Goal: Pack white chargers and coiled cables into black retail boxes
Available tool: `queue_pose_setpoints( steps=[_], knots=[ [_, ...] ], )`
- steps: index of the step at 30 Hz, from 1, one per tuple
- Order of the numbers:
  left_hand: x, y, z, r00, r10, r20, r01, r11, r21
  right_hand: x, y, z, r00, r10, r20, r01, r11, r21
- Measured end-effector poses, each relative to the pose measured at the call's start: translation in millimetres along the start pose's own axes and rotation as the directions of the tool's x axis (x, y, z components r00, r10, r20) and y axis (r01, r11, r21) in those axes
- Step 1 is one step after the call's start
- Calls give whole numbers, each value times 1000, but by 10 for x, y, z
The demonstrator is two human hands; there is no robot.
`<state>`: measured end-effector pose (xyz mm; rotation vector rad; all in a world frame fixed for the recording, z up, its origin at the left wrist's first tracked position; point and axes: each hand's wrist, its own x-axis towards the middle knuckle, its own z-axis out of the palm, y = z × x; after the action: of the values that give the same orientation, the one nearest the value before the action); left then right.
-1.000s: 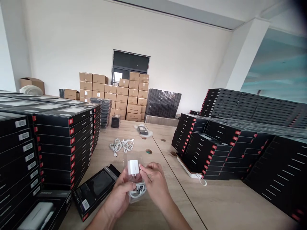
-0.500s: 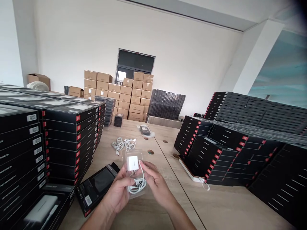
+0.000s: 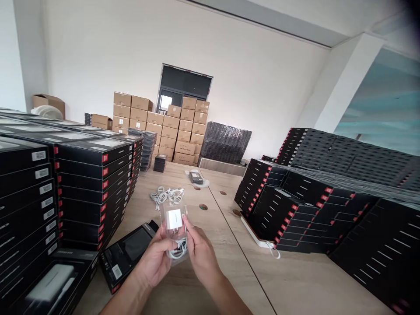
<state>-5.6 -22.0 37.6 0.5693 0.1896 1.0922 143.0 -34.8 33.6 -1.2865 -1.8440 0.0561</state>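
A clear plastic tray (image 3: 183, 211) is held over the table between my two hands. In its upper part sits a white charger plug (image 3: 174, 219) with its prongs facing me, and a coiled white cable (image 3: 179, 253) lies in the lower part. My left hand (image 3: 155, 261) grips the tray's lower left side, thumb across the coil. Along the right edge, my right hand (image 3: 201, 249) is closed on the tray, with its fingertips beside the plug where the cable runs. An empty-windowed black box (image 3: 126, 253) lies to the left of my hands.
More coiled white cables (image 3: 166, 197) lie beyond the tray. Stacks of black boxes (image 3: 85, 188) stand at left and more black boxes (image 3: 285, 210) at right. An open box with a white device (image 3: 52, 282) is at lower left. Cartons (image 3: 170, 131) rise at the back.
The loop of cable that bulged out at the tray's right side now lies inside the tray. My right hand has closed in against that edge. The view has shifted slightly.
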Motion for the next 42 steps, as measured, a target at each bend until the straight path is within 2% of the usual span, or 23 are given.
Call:
queue_pose_setpoints(
  steps=[3,7,10,12,14,16,19,21,23,26,32,40,42],
  knots=[
    [-14,20,20,1000,4,5,-4,1000,22,-13,-50,-10,1000,31,-6,-31,999,43],
    [-44,92,56,994,-50,102,42,996,75,-71,-166,-98,994,105,7,-102,950,296],
    [-49,122,63,993,-48,112,36,994,101,-93,-200,-183,970,233,62,-228,803,550],
    [-41,122,57,995,-36,91,26,994,104,-79,-197,-228,944,281,170,-320,670,669],
    [-31,118,50,995,-52,81,42,991,126,-53,-192,-257,919,271,286,-393,587,707],
    [-22,122,48,993,-90,77,77,984,161,-33,-185,-269,896,256,362,-443,558,702],
    [-13,141,46,991,-136,6,129,953,274,-39,-147,-255,874,309,375,-486,521,702],
    [-6,145,31,985,-139,-106,171,891,420,-61,-96,-233,856,389,341,-506,498,704],
    [8,133,2,972,-121,-201,213,812,544,-83,-42,-211,836,463,294,-517,485,705],
    [36,99,-41,964,-103,-243,237,745,623,-98,5,-185,829,505,240,-507,497,704],
    [57,75,-62,969,-119,-217,234,726,646,-94,-21,-166,835,498,235,-515,554,654],
    [76,30,-122,972,-148,-181,232,715,659,-138,1,-101,832,498,243,-531,592,605],
    [65,52,-110,972,-154,-178,234,705,669,-158,32,-95,825,494,274,-547,576,607]
  ],
)
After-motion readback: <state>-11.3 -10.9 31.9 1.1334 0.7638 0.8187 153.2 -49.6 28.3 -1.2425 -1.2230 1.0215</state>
